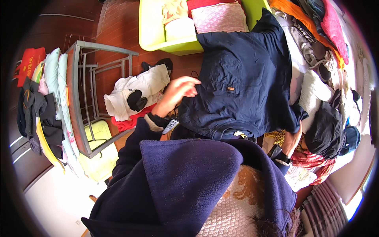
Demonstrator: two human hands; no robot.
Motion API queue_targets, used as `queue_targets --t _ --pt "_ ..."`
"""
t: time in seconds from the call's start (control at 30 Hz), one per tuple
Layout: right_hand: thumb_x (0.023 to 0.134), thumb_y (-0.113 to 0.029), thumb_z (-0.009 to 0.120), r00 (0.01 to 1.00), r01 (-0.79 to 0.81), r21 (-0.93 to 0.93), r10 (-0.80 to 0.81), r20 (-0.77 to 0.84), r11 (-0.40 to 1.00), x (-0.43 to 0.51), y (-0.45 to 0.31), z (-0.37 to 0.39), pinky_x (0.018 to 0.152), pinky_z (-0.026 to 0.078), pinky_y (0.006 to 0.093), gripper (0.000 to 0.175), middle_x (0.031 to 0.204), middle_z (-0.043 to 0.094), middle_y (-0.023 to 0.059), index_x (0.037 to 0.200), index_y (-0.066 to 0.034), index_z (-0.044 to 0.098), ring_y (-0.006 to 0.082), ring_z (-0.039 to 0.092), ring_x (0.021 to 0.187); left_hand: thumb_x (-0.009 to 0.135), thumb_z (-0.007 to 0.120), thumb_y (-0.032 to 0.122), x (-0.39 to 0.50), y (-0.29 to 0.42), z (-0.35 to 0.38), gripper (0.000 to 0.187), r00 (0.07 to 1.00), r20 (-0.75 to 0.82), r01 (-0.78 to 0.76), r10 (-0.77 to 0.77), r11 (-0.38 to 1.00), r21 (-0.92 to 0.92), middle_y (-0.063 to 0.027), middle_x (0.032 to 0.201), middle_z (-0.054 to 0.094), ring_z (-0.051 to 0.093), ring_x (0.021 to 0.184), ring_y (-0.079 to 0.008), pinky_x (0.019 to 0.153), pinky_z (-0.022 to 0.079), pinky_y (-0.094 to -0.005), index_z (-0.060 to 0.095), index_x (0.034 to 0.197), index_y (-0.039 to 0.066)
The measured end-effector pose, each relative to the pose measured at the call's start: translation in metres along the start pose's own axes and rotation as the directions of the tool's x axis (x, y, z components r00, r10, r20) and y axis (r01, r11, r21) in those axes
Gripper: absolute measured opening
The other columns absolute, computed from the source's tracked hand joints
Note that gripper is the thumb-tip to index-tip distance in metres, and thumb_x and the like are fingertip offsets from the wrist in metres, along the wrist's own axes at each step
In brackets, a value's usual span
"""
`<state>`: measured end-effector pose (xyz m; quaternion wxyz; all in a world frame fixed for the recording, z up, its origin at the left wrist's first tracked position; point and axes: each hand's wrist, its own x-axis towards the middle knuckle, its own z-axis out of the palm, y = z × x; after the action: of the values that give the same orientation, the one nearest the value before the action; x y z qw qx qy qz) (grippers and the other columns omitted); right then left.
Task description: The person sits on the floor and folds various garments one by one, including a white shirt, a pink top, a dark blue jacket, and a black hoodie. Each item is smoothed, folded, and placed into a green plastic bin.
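Observation:
A dark navy short-sleeved shirt [251,68] is spread before me, its round collar nearest my body and its chest pocket facing up. The pocket bears a small orange tag. My right hand [293,139] grips a bunched end of the shirt's fabric at the right, with part of the fingers hidden behind the cloth. My left hand [183,90] hovers at the shirt's left edge, fingers apart and holding nothing. Beyond the shirt stands a lime-green plastic bin [174,47] with folded clothes inside, including a pink patterned cloth [219,18]. The shirt's far end overlaps the bin's near rim.
On the right lies a bed heaped with clothes, among them a black garment [325,130] and a white fluffy one [314,91]. White clothing [139,86] and a red cloth [134,118] lie at the left. A metal-framed stool [76,97] stands past them, near stacked garments [32,100].

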<state>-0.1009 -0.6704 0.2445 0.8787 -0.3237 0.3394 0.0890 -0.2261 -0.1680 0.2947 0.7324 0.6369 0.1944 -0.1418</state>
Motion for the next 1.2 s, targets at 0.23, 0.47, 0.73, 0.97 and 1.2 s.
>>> queue_targets --t 0.23,0.47,0.73,0.97,1.2 --pt "0.091 -0.021 0.067 0.997 0.018 -0.213 -0.002 0.074 0.977 -0.037 -0.022 0.051 0.094 0.053 0.0438 0.034 0.116 0.068 0.013 0.121 -0.0051 0.064 0.0286 0.065 0.107 0.095 0.039 0.063 -0.023 -0.121 -0.059 0.075 0.769 -0.256 0.635 -0.586 0.745 0.204 -0.0138 0.07 0.067 0.065 0.058 -0.0207 0.055 0.053 -0.0283 0.068 0.088 -0.005" --pt "0.086 0.005 0.055 0.651 0.754 -0.654 -0.066 0.756 -0.055 -0.103 0.047 0.127 0.068 0.047 0.0287 0.025 0.086 0.061 0.0059 0.105 -0.0035 0.069 0.0158 0.057 0.075 0.099 0.043 0.05 -0.001 -0.152 -0.038 0.053 0.84 -0.001 0.494 -0.543 0.766 -0.41 -0.0052 0.11 0.067 0.064 0.096 -0.0173 0.086 0.048 -0.0355 0.063 0.117 0.005" --pt "0.076 0.01 0.057 0.603 0.797 -0.549 0.396 0.692 -0.253 -0.104 0.069 0.145 0.064 0.045 0.0323 0.039 0.073 0.052 0.011 0.107 -0.0083 0.072 0.0243 0.057 0.069 0.091 0.065 0.018 -0.013 -0.167 -0.05 0.03 0.897 -0.173 0.141 -0.406 0.635 -0.759 -0.0091 0.12 0.066 0.062 0.111 -0.0232 0.1 0.046 -0.0374 0.063 0.119 0.006" --pt "0.08 -0.005 0.072 0.584 0.765 -0.616 0.602 0.544 -0.185 -0.111 0.058 0.138 0.058 0.046 0.0314 0.024 0.071 0.058 0.01 0.104 -0.004 0.071 0.0173 0.057 0.062 0.09 0.07 0.021 -0.021 -0.114 -0.079 0.031 0.862 -0.207 -0.029 -0.462 0.363 -0.931 -0.012 0.118 0.066 0.06 0.111 -0.0249 0.101 0.046 -0.0406 0.064 0.113 0.001" --pt "0.085 -0.008 0.069 0.667 0.736 -0.655 0.35 0.658 -0.171 -0.107 0.068 0.151 0.06 0.047 0.0273 0.022 0.077 0.061 0.0077 0.107 -0.0047 0.07 0.0146 0.058 0.064 0.093 0.062 0.01 -0.041 -0.013 -0.064 0.034 0.851 -0.525 -0.371 0.013 0.724 -0.582 -0.0096 0.118 0.064 0.062 0.105 -0.0192 0.094 0.049 -0.0312 0.056 0.125 0.001"
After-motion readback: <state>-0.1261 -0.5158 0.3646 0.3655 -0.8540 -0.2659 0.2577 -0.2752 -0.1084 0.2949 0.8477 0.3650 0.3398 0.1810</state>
